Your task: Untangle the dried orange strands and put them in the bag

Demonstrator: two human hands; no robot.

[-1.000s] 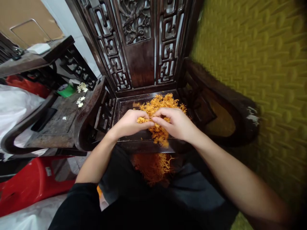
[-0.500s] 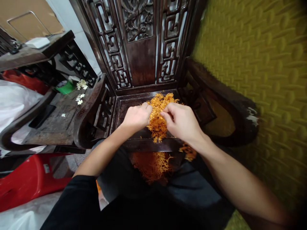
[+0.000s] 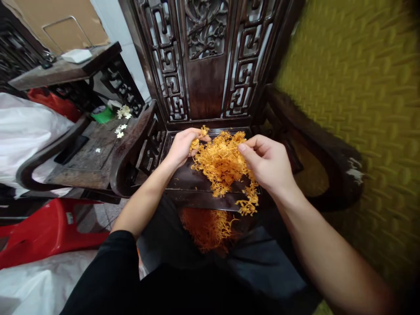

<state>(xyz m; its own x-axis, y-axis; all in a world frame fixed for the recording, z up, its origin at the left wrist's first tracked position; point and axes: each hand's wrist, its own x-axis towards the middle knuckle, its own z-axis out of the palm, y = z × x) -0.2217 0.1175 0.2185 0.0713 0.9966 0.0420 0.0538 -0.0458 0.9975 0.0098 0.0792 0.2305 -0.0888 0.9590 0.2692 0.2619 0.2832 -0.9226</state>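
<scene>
1 orange pile [image 3: 221, 162] sits on the seat [image 3: 187, 180]. Left hand [image 3: 183, 148], drawn aside within 0.5 seconds, now curls loosely round bits [image 3: 194, 146] — right hand [image 3: 271, 164] pinches the pile's right edge, 1 sprig [image 3: 247, 205] hanging below. Finding: hands parted, each apparently working its own portion

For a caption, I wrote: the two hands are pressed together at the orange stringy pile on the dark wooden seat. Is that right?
Not quite: the head view shows the left hand and right hand apart, at opposite sides of the orange stringy pile on the dark wooden seat.
</scene>
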